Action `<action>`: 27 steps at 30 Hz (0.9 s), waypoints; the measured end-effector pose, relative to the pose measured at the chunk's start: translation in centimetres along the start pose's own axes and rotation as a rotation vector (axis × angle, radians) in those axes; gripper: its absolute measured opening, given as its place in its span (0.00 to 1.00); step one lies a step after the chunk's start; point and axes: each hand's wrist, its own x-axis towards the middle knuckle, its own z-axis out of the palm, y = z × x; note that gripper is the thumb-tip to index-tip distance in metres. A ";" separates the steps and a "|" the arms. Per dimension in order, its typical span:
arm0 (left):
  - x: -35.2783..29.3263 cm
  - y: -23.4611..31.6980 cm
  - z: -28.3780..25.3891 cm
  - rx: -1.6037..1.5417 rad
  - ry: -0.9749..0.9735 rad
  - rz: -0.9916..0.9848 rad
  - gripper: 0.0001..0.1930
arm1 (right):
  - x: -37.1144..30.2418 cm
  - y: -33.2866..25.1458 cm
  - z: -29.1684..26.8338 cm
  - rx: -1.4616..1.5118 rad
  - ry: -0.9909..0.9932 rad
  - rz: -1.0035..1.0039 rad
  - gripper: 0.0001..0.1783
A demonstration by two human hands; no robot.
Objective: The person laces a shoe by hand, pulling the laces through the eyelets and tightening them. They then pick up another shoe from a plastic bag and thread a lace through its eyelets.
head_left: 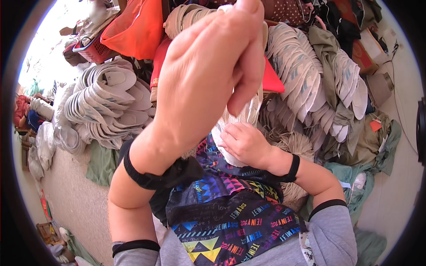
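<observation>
My left hand (208, 66) is raised close to the camera, above my lap and in front of the work. Its fingers are curled together in a pinch, and whatever they hold is hidden or too thin to see. Below it, my right hand (244, 144) grips a white shoe upper (233, 157) with a mesh-like part, resting over the dark patterned apron (239, 221) on my lap. Part of the upper lies behind my left hand and wrist.
Stacked pale shoe uppers stand at the left (104, 97) and the right (295, 66). An orange bag (135, 29) and a red basket (93, 49) are at the far left. Green cloth (103, 164) lies on the floor, and olive cloth bundles (370, 137) at the right.
</observation>
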 end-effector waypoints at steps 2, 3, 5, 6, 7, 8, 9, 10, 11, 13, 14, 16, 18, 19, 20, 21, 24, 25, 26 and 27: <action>-0.8 -0.3 0.9 0.179 0.099 0.018 0.24 | -0.4 0.2 -0.5 0.075 -0.053 -0.017 0.13; -1.0 -0.4 1.3 0.357 0.202 0.035 0.25 | -0.7 0.1 -0.3 0.098 0.051 0.095 0.15; -1.2 -0.8 0.5 0.338 0.178 0.031 0.25 | -0.3 0.0 -0.7 0.123 0.155 0.207 0.17; -1.3 -0.8 0.4 0.311 0.235 -0.036 0.24 | 1.0 -0.2 -1.6 0.233 0.239 0.247 0.18; -1.4 -0.8 0.2 0.283 0.291 -0.104 0.23 | 2.1 -0.2 -2.3 0.344 0.324 0.289 0.20; -1.5 -0.8 -0.7 0.276 0.294 -0.106 0.22 | 2.7 0.4 -2.6 0.561 0.268 0.277 0.17; -1.7 -0.8 -1.6 0.262 0.348 -0.073 0.20 | 3.2 1.0 -3.4 0.564 0.268 0.276 0.17; -2.1 -0.7 -3.6 0.130 0.380 -0.046 0.18 | 3.6 1.7 -4.7 1.007 0.143 0.441 0.15; -2.6 -0.7 -6.2 -0.005 0.405 -0.021 0.17 | 3.9 2.3 -5.8 1.445 0.006 0.604 0.13; -4.1 0.7 -10.7 -0.271 0.431 0.002 0.13 | 4.0 4.5 -7.4 1.433 0.291 0.490 0.13; -5.8 1.2 -13.7 -0.366 0.421 0.014 0.12 | 3.8 5.6 -8.4 1.498 0.361 0.537 0.12; -8.4 2.3 -17.6 -0.428 0.559 0.005 0.09 | 3.0 7.4 -9.9 1.560 0.436 0.588 0.12; -11.0 3.0 -20.3 -0.414 0.755 -0.031 0.09 | 1.6 8.7 -10.8 1.601 0.562 0.704 0.11; -12.7 3.4 -22.2 -0.425 0.812 -0.038 0.09 | 0.9 9.6 -10.9 1.606 0.559 0.703 0.11; -14.1 3.8 -23.7 -0.424 0.812 -0.040 0.09 | -0.1 10.5 -10.7 1.655 0.607 0.754 0.10; -15.6 4.1 -25.2 -0.411 0.882 -0.012 0.10 | -0.9 11.4 -10.7 1.704 0.652 0.807 0.10; -19.9 5.1 -30.6 -0.408 1.005 0.058 0.12 | -4.3 13.8 -11.5 1.685 0.668 0.908 0.09; -20.6 5.2 -31.8 -0.418 1.060 0.100 0.13 | -5.7 14.8 -11.6 1.670 0.658 0.983 0.09; -20.4 5.7 -31.9 -0.407 1.136 0.097 0.13 | -6.4 15.2 -12.0 1.688 0.669 1.024 0.09; -20.0 5.8 -32.0 -0.410 1.134 0.091 0.13 | -7.0 15.4 -12.2 1.684 0.675 1.029 0.09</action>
